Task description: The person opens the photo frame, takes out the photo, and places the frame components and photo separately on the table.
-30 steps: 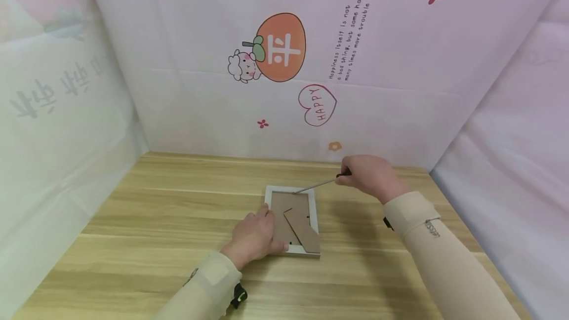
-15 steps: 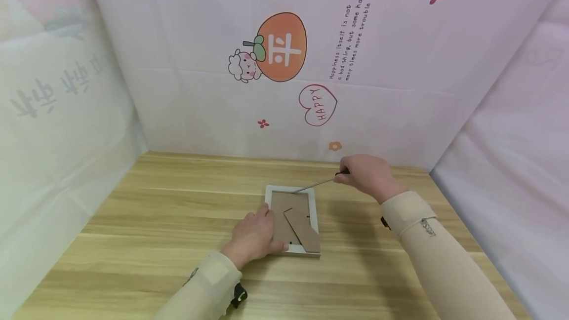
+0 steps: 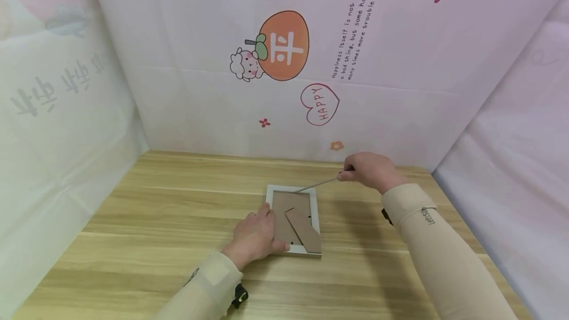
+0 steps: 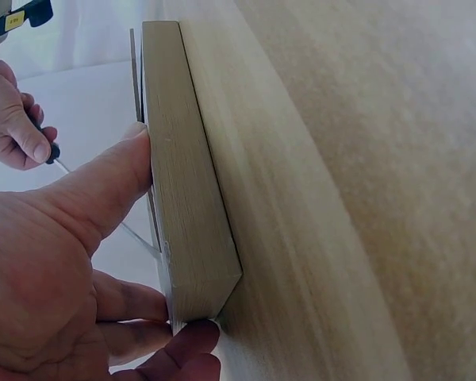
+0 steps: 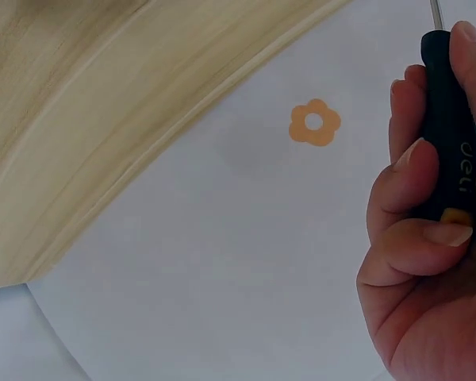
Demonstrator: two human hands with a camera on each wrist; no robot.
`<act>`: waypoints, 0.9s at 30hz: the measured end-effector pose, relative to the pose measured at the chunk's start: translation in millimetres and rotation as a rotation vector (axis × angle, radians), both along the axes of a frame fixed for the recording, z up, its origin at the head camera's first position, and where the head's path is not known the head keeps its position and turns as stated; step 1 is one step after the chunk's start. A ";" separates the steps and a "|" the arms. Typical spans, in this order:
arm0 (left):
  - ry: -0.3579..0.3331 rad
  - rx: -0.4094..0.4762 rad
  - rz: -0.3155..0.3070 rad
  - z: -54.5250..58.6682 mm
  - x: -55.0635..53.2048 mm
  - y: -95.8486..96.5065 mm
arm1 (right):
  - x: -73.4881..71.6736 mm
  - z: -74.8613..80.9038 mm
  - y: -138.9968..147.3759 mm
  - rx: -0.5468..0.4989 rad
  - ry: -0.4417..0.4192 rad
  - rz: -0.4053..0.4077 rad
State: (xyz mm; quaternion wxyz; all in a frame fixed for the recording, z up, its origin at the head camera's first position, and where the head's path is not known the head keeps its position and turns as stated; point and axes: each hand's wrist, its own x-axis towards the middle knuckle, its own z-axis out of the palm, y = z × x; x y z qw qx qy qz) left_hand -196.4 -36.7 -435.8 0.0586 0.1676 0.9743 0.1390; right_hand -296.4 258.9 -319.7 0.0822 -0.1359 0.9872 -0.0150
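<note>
A white-edged picture frame (image 3: 314,211) lies face down on the wooden table, showing its brown backing board (image 3: 282,200) and a flat easel stand (image 3: 307,235). My left hand (image 3: 254,237) grips the frame at its near left corner, the thumb along the near edge and the fingers at the left side. From the right, my right hand (image 3: 372,169) holds a screwdriver (image 5: 451,119) by its dark handle, fingers wrapped round it. The thin metal shaft (image 3: 317,184) slants down to the far edge of the backing board; whether the tip is under the board I cannot tell.
The wooden table (image 3: 146,221) ends at a white printed cloth (image 3: 200,102) behind the frame. More white cloth hangs at the left (image 3: 66,137) and right (image 3: 520,127) sides.
My right hand and the screwdriver shift only slightly, with the tip staying at the frame's far edge. The left hand keeps its grip, and the frame stays in place.
</note>
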 end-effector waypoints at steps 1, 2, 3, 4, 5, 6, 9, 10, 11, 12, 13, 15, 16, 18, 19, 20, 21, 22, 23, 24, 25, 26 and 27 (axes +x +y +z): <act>0.002 0.000 -0.001 0.0 0.3 0.1 | -0.1 -0.2 0.6 0.000 0.000 0.001; 0.004 0.000 -0.001 0.3 0.4 0.2 | 0.0 -0.4 1.3 0.000 0.001 0.001; 0.004 0.000 -0.001 0.6 0.5 0.4 | 0.5 -0.7 1.6 -0.004 0.002 0.002; 0.004 0.000 0.000 0.5 0.5 0.5 | 1.1 -1.4 2.3 -0.009 0.004 0.004; 0.005 0.000 0.001 0.6 0.4 0.5 | 1.8 -2.4 3.0 -0.015 0.007 0.007; 0.004 -0.002 0.001 0.6 0.3 0.6 | 2.5 -3.6 3.8 -0.020 0.011 0.010; 0.003 -0.005 0.002 0.4 0.0 0.7 | 5.3 -8.2 5.7 -0.043 0.035 0.018; 0.004 -0.006 0.001 0.2 -0.2 0.7 | 6.3 -9.7 6.3 -0.048 0.045 0.021; 0.005 -0.006 0.001 -0.1 -0.4 0.7 | 7.4 -10.8 6.5 -0.054 0.055 0.024; 0.005 -0.007 0.000 -0.4 -0.5 0.8 | 8.6 -11.5 6.7 -0.057 0.065 0.025; 0.005 -0.007 -0.001 -0.6 -0.5 1.0 | 10.0 -12.1 7.1 -0.063 0.076 0.029; 0.005 -0.007 -0.002 -1.0 -0.8 1.4 | 13.0 -12.0 7.6 -0.072 0.094 0.029; 0.004 -0.008 -0.002 -1.3 -0.9 1.5 | 14.7 -11.4 7.8 -0.075 0.105 0.026; 0.001 -0.007 0.001 -1.0 -0.8 1.7 | 17.6 -10.4 8.5 -0.083 0.123 0.018; 0.001 -0.005 0.003 -0.7 -0.6 1.6 | 19.3 -9.8 8.7 -0.089 0.130 0.015; 0.000 -0.007 0.005 -0.5 -0.4 1.6 | 21.1 -9.4 8.9 -0.091 0.136 0.008; -0.001 -0.006 0.006 0.2 -0.1 1.5 | 23.1 -8.9 9.0 -0.096 0.140 0.006; -0.002 -0.006 0.007 0.6 0.3 1.4 | 25.3 -8.8 9.1 -0.099 0.144 0.000; 0.000 -0.005 0.008 1.1 0.6 1.3 | 27.5 -9.4 9.4 -0.103 0.147 -0.004; 0.003 -0.006 0.007 1.4 0.8 1.1 | 30.0 -10.2 9.5 -0.104 0.155 -0.007; 0.002 -0.007 0.006 1.8 1.2 1.1 | 32.6 -11.3 9.7 -0.104 0.164 -0.007; 0.002 -0.010 0.006 2.3 1.7 1.1 | 35.2 -13.1 9.9 -0.101 0.177 -0.008; 0.003 -0.011 0.005 2.7 2.0 1.1 | 37.8 -15.0 10.1 -0.104 0.186 -0.007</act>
